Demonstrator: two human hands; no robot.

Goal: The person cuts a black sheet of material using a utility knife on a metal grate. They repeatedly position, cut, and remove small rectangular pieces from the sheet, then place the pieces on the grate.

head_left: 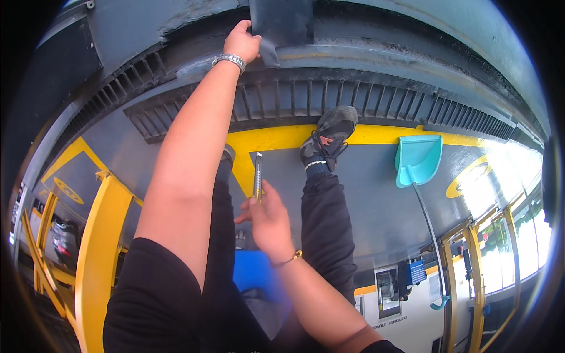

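My left arm, with a metal watch (229,60) at the wrist, stretches up to the top of the view. There my left hand (242,42) is closed at the lower left edge of a dark, flat sheet (281,22); the fingertips are partly hidden. My right hand (269,220) grips a box cutter (258,179) lower down, between my legs. Its segmented blade points up and away from me. The cutter is well apart from the sheet.
A black slotted grate (294,97) runs across ahead, beyond a yellow floor stripe (268,137). My right shoe (335,132) touches the grate. On the right lies a long-handled turquoise dustpan (419,159). Yellow posts (103,235) stand left and right. Something blue (252,267) sits below me.
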